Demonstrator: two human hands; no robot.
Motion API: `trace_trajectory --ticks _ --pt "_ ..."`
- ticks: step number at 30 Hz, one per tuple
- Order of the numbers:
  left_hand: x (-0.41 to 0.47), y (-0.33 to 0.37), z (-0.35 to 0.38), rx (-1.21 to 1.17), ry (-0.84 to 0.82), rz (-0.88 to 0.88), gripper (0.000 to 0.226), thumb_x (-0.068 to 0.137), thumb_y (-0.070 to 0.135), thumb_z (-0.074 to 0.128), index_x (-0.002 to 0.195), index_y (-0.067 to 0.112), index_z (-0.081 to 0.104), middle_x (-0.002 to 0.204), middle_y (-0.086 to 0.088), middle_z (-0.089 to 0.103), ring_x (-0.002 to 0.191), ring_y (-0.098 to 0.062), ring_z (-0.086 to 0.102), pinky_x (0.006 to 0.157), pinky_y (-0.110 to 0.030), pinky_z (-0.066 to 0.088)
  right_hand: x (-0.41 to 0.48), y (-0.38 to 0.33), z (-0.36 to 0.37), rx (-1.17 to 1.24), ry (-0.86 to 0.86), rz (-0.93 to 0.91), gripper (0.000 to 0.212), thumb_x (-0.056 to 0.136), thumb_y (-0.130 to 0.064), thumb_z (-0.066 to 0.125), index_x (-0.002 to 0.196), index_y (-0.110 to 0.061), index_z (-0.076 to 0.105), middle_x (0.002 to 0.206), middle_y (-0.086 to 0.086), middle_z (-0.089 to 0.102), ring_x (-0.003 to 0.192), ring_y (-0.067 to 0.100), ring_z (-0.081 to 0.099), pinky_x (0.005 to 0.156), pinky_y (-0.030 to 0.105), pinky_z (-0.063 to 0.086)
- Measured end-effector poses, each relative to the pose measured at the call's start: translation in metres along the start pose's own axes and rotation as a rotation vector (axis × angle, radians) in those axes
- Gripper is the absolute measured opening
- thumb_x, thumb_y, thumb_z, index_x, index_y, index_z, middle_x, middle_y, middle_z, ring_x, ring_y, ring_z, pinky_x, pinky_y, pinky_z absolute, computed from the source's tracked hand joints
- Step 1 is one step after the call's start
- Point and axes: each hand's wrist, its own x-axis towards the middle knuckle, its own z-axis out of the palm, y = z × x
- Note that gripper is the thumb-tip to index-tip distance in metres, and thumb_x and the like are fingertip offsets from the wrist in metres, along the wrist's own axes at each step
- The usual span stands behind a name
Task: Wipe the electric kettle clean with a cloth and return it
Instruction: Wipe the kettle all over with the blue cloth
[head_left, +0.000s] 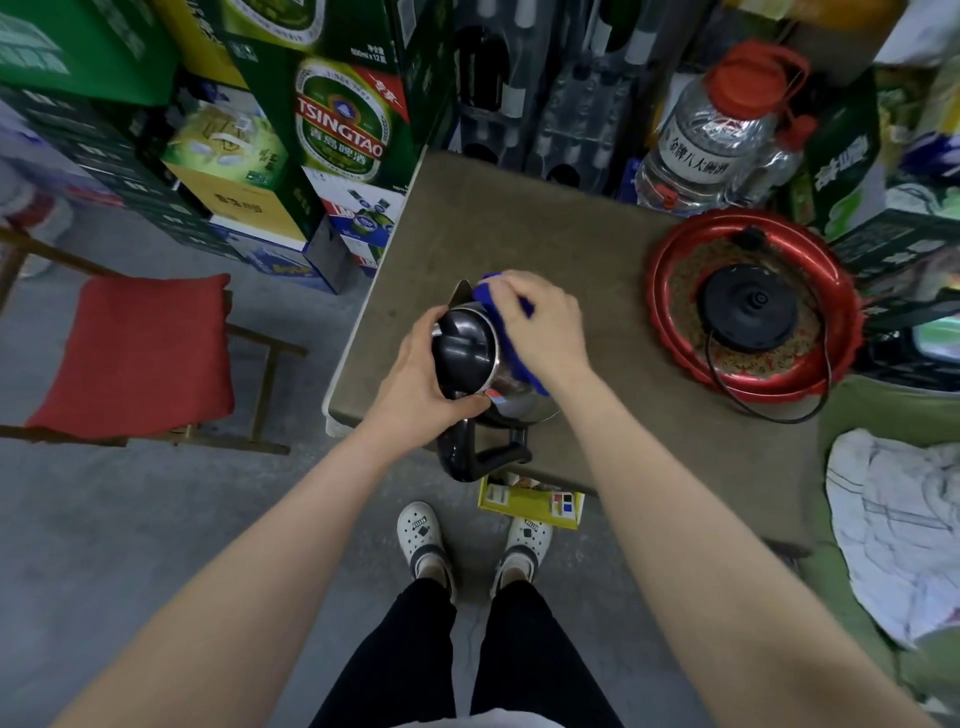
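A steel electric kettle (470, 348) with a black lid and black handle stands at the near left corner of the brown table (571, 249). My left hand (421, 379) grips it at the lid and upper handle. My right hand (540, 322) presses a blue cloth (506, 345) against the kettle's right side, near the spout. The kettle's round black base (750, 306) sits apart on a red tray (675, 280) at the table's right, its cord trailing over the tray's rim.
Stacked beer cartons (337, 130) rise at the left and behind. A large clear jug with a red cap (722, 140) stands at the back right. A red-cushioned chair (135, 358) is at left, a white cloth (893, 530) at right, a yellow box (530, 501) on the floor.
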Motion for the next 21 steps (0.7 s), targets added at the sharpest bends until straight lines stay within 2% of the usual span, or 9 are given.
trace_trajectory --ticks 2,3,7,9,11,13,16,18,21 --pt "0.001 -0.006 -0.002 -0.022 0.001 -0.002 0.108 0.052 0.046 0.082 0.143 0.041 0.023 0.142 0.001 0.048 0.126 -0.019 0.054 0.107 -0.047 0.044 -0.017 -0.001 0.010 0.082 0.033 -0.130 0.026 0.100 -0.028 0.054 0.110 -0.021 0.077 0.120 -0.005 0.073 0.121 0.008 0.060 0.103 0.020 0.041" --pt "0.001 -0.008 -0.004 -0.032 -0.002 -0.002 0.107 0.053 0.045 0.082 0.142 0.042 0.024 0.141 0.001 0.048 0.126 -0.018 0.054 0.108 -0.046 0.044 -0.022 0.009 0.014 0.122 0.083 -0.108 0.027 0.100 -0.028 0.054 0.111 -0.019 0.076 0.121 -0.004 0.073 0.122 0.008 0.060 0.105 0.021 0.041" --pt "0.001 -0.005 -0.006 -0.078 0.008 -0.016 0.104 0.055 0.048 0.082 0.142 0.039 0.025 0.141 0.006 0.047 0.126 -0.010 0.051 0.110 -0.039 0.043 -0.018 0.067 0.008 0.340 0.293 0.497 0.040 0.103 -0.041 0.043 0.127 -0.020 0.068 0.131 -0.001 0.067 0.125 0.018 0.058 0.112 0.038 0.041" --pt "0.006 0.000 -0.003 -0.069 0.009 -0.021 0.104 0.055 0.050 0.082 0.142 0.042 0.025 0.142 0.006 0.047 0.127 -0.012 0.051 0.110 -0.042 0.043 -0.023 0.077 0.009 0.331 0.308 0.599 0.043 0.105 -0.040 0.039 0.135 -0.019 0.061 0.140 0.001 0.060 0.133 0.021 0.052 0.116 0.036 0.036" --pt "0.012 0.003 0.000 -0.055 0.029 -0.045 0.107 0.053 0.053 0.080 0.142 0.042 0.023 0.144 0.004 0.046 0.129 -0.017 0.051 0.111 -0.046 0.042 -0.035 0.060 0.014 0.289 0.321 0.469 0.040 0.107 -0.033 0.039 0.140 -0.019 0.055 0.149 0.000 0.050 0.140 0.013 0.042 0.116 0.021 0.028" --pt "0.018 0.006 0.001 -0.042 0.067 -0.083 0.111 0.051 0.054 0.078 0.145 0.036 0.023 0.145 0.001 0.047 0.129 -0.019 0.051 0.112 -0.046 0.041 -0.051 0.035 0.023 0.238 0.311 0.216 0.039 0.106 -0.027 0.041 0.142 -0.019 0.054 0.153 0.000 0.044 0.140 0.005 0.036 0.113 0.012 0.022" --pt "0.021 0.009 0.000 -0.017 0.098 -0.105 0.109 0.051 0.054 0.077 0.144 0.032 0.026 0.142 -0.001 0.050 0.127 -0.020 0.053 0.110 -0.046 0.042 -0.062 0.017 0.037 0.124 0.270 -0.098 0.040 0.105 -0.023 0.042 0.141 -0.010 0.053 0.153 0.009 0.045 0.143 0.016 0.037 0.118 0.020 0.022" --pt "0.019 0.012 0.001 0.003 0.092 -0.102 0.108 0.051 0.052 0.078 0.144 0.032 0.027 0.141 0.000 0.051 0.126 -0.019 0.053 0.110 -0.045 0.042 -0.057 0.027 0.036 0.088 0.288 -0.065 0.043 0.104 -0.028 0.039 0.140 -0.010 0.054 0.151 0.011 0.047 0.140 0.021 0.039 0.117 0.021 0.023" --pt "0.018 0.025 0.006 0.088 0.057 -0.056 0.106 0.057 0.043 0.083 0.145 0.032 0.027 0.142 0.000 0.050 0.127 -0.020 0.052 0.110 -0.041 0.041 -0.046 0.058 0.020 0.201 0.354 0.344 0.043 0.105 -0.034 0.037 0.139 -0.014 0.055 0.145 0.010 0.051 0.134 0.026 0.044 0.116 0.033 0.031"
